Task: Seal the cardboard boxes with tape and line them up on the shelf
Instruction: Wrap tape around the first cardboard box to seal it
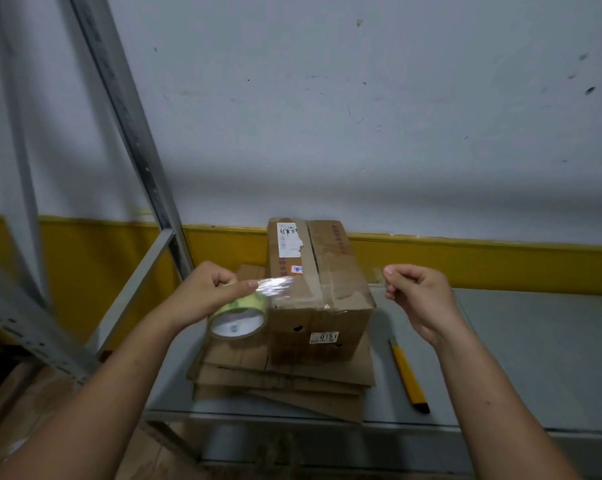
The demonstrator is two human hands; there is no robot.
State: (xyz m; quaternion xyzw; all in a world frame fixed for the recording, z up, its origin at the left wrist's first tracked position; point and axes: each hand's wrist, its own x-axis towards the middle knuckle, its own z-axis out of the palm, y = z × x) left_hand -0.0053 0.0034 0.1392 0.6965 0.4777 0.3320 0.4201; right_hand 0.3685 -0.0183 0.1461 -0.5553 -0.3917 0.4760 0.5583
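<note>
A closed cardboard box with white labels stands on a stack of flattened cardboard on the grey metal shelf. My left hand grips a roll of clear tape just left of the box's near top edge. A clear strip of tape stretches from the roll across the box top towards my right hand, which pinches its free end to the right of the box.
A yellow utility knife lies on the shelf to the right of the cardboard stack. A grey shelf upright rises at the left, with a perforated beam lower left. A white and yellow wall stands behind the shelf.
</note>
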